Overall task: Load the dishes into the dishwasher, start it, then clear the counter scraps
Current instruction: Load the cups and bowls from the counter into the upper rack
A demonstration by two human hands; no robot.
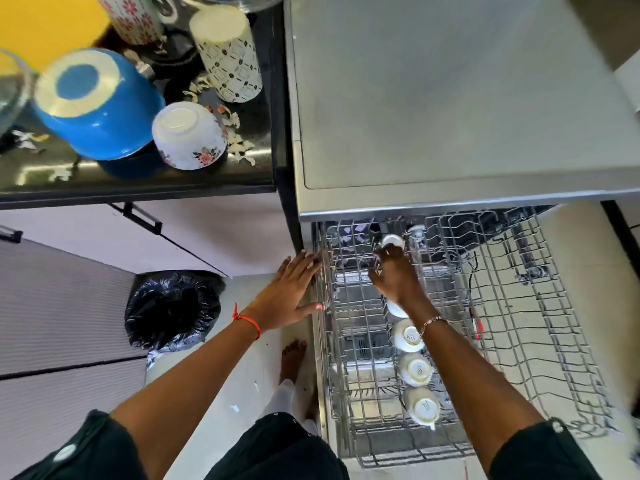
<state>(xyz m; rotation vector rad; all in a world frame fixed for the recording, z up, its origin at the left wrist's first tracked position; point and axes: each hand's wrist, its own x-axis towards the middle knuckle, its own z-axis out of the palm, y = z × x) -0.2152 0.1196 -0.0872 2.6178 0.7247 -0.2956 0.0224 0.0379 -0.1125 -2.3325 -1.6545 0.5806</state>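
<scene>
The dishwasher's wire rack [519, 341] is pulled out below the grey dishwasher top [450, 98]. A row of several white cups [414, 368] stands upside down along the rack's left half. My right hand [394, 275] reaches into the rack's far end, fingers closed on a small white cup [392, 241]. My left hand [294, 292] lies flat and open against the rack's left side rail. On the black counter [138, 181] at upper left stand an upturned blue bowl [100, 105], a white floral bowl [188, 135], a patterned tumbler [228, 53] and scattered peel scraps [239, 147].
A bin lined with a black bag [173, 306] stands on the floor left of the dishwasher. My bare foot [292, 358] is beside the rack. Cabinet doors with black handles [138, 216] sit under the counter. A glass bowl's edge [10, 88] shows at far left.
</scene>
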